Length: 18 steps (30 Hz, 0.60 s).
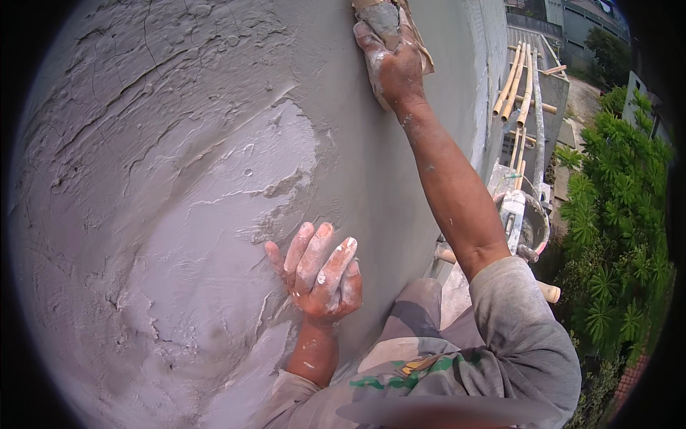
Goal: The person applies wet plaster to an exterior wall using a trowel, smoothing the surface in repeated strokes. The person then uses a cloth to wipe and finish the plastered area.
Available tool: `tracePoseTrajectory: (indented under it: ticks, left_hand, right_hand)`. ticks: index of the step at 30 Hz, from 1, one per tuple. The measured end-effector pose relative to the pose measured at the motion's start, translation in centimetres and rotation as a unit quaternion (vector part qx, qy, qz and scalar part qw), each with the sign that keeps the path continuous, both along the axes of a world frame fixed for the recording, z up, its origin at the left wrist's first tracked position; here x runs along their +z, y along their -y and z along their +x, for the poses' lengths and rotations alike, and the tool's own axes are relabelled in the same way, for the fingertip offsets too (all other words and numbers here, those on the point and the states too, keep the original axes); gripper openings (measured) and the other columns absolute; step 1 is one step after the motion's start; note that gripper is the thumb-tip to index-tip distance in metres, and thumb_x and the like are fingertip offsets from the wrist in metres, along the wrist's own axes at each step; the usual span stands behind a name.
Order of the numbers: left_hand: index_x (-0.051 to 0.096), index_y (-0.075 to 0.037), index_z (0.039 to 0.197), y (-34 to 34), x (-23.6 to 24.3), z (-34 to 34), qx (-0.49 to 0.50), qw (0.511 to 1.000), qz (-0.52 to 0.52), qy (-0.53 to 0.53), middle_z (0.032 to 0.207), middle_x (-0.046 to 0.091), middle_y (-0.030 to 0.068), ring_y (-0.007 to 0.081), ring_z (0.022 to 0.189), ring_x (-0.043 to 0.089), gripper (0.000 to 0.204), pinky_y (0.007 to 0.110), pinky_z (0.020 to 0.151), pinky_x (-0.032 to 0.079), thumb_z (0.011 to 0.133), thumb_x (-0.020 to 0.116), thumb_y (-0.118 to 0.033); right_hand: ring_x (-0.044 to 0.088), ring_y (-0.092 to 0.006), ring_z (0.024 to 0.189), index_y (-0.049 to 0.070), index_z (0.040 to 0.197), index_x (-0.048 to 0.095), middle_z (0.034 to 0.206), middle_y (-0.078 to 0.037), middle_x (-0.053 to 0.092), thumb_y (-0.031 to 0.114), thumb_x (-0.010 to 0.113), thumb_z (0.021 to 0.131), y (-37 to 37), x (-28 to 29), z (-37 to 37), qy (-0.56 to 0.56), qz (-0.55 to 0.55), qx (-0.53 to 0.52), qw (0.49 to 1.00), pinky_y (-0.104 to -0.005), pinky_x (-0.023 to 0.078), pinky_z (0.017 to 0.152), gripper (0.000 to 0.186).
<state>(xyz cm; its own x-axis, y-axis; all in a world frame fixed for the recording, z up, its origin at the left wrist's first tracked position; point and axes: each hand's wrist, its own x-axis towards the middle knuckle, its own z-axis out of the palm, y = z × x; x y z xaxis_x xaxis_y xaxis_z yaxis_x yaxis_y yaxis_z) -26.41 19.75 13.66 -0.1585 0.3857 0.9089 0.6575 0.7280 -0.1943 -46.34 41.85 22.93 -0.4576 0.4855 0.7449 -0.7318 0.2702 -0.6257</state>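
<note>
In front of me rises a wall of wet grey plaster (214,214), rough and ridged on the left, smoother in a strip on the right. High on the smoother strip, my right hand (394,68) is closed on a tan, plaster-caked float (382,23) and presses it to the wall. Its face against the plaster is hidden. My left hand (319,275) is raised lower down, close to the rough plaster, with its fingers apart and loosely curled and nothing in it. White and grey plaster coats both hands.
Bamboo poles (525,82) stretch out beyond the wall's right edge. Below them are a round plaster-smeared bucket (532,225) and a whitish long-handled tool (511,214). Green shrubs (607,214) grow far below on the right. My legs (418,311) are close to the wall.
</note>
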Motion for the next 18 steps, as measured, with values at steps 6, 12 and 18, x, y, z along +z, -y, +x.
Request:
tracePoseTrajectory:
  ticks: [6, 12, 18]
  left_hand:
    - [0.058, -0.006, 0.105, 0.8, -1.0, 0.4, -0.061, 0.989, 0.133, 0.008, 0.128, 0.054, 0.0174, 0.0387, 0.129, 0.046, 0.028, 0.055, 0.108, 0.037, 0.098, 0.043, -0.029]
    - [0.053, -0.009, 0.112, 0.2, -1.0, 0.3, 0.035, 0.999, 0.029, -0.010, 0.127, 0.052, 0.0155, 0.0383, 0.129, 0.044, 0.035, 0.057, 0.109, 0.034, 0.100, 0.037, -0.037]
    - [0.043, -0.018, 0.131, -4.9, -2.4, -0.5, -0.119, 0.987, 0.085, 0.072, 0.134, 0.048, 0.0139, 0.0353, 0.133, 0.040, 0.050, 0.059, 0.114, 0.025, 0.096, 0.041, -0.053]
  right_hand:
    - [0.060, -0.0174, 0.105, -0.005, 0.137, 0.037, 0.118, -0.011, 0.062, 0.019, 0.063, 0.094, 0.5, -13.0, 4.3, 0.113, -0.179, 0.074, 0.974, -0.0287, 0.048, 0.092, 0.055]
    - [0.025, -0.0412, 0.142, 0.006, 0.143, 0.042, 0.153, -0.020, 0.030, 0.027, 0.071, 0.083, 6.3, -17.3, 10.9, 0.000, 0.100, -0.002, 0.995, -0.0579, 0.014, 0.114, 0.070]
    - [0.029, -0.0387, 0.140, 0.006, 0.146, 0.034, 0.151, -0.019, 0.032, 0.038, 0.071, 0.084, -2.4, -7.2, -0.3, 0.005, 0.021, -0.048, 0.999, -0.0576, 0.014, 0.115, 0.078]
